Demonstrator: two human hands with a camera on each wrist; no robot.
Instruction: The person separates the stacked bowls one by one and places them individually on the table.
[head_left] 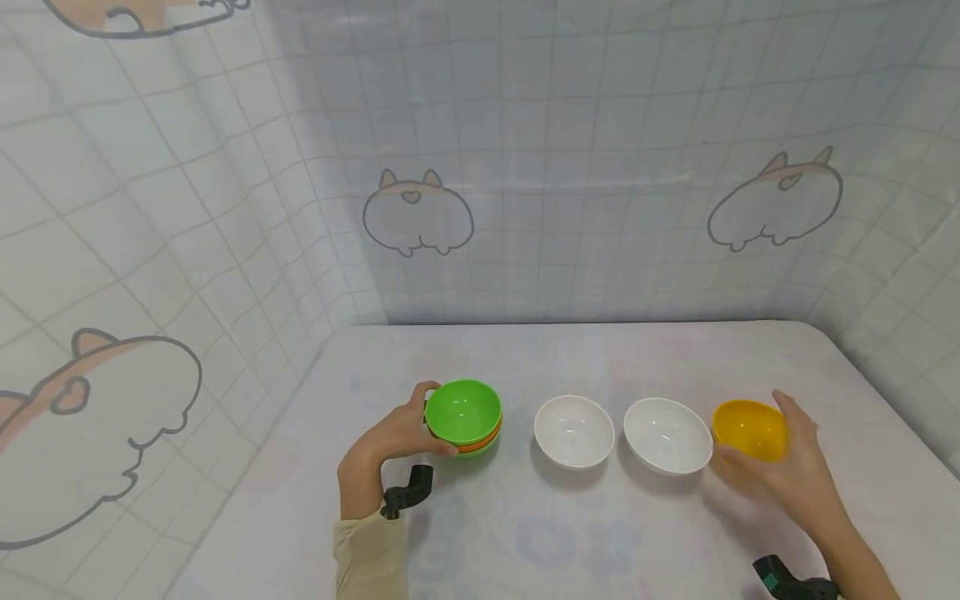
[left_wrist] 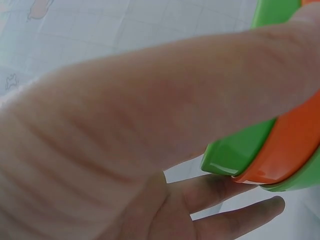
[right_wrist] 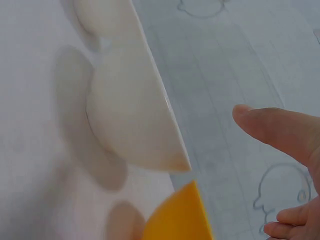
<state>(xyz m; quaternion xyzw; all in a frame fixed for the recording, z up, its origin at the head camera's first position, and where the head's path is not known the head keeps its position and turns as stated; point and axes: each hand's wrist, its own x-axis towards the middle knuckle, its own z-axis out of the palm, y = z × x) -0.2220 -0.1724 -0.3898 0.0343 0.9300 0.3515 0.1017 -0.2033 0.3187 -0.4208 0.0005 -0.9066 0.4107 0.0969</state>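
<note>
Progress, judged from the layout: stacking looks part done, with a stack (head_left: 465,412) at the person's left, made of a green bowl on top, an orange bowl (left_wrist: 290,150) and a lower green bowl (left_wrist: 302,177), nested. Left singly, in a row to the right: the first white bowl (head_left: 574,433), the second white bowl (head_left: 667,436) and the yellow bowl (head_left: 750,431). Left hand (head_left: 397,432) grips the stack, thumb along the near side, fingers round the other; in the left wrist view two fingers are extended and apart. Right hand (head_left: 798,479) is at the yellow bowl, thumb and fingers spread wide; right wrist view shows the thumb clear of the rim, other contact cannot be told. Surface: pale tabletop (head_left: 562,358), faint blurred prints, soft shadows under the bowls. Room: grid-lined sheeting (head_left: 570,167) on the visible sides, carrying cartoon animal outlines (head_left: 417,218)
</note>
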